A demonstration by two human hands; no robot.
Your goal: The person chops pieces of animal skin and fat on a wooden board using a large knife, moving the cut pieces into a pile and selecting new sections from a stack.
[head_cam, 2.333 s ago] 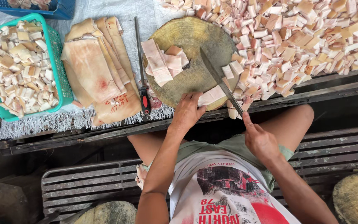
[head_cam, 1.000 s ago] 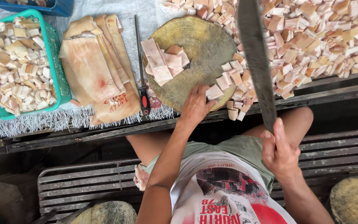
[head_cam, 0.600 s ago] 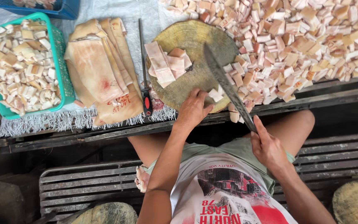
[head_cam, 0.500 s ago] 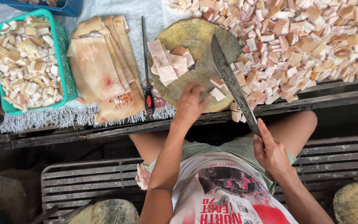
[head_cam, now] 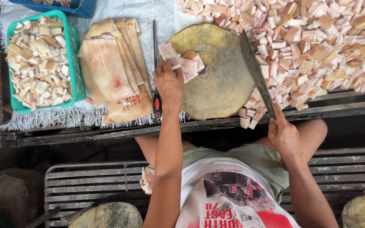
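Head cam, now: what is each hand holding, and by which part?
Right hand grips the cleaver by its handle end. Left hand rests on the meat strips on the chopping block; grasp unclear.

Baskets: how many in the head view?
2. A green basket full of cut cubes sits at the left of the bench. A blue basket lies at the top edge, mostly cropped. Others may be out of frame.

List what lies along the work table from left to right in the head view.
Green basket of cut cubes → stack of uncut slabs → thin knife with a red and black handle → left hand on strips → round chopping block → cleaver in the right hand → heap of cubes.
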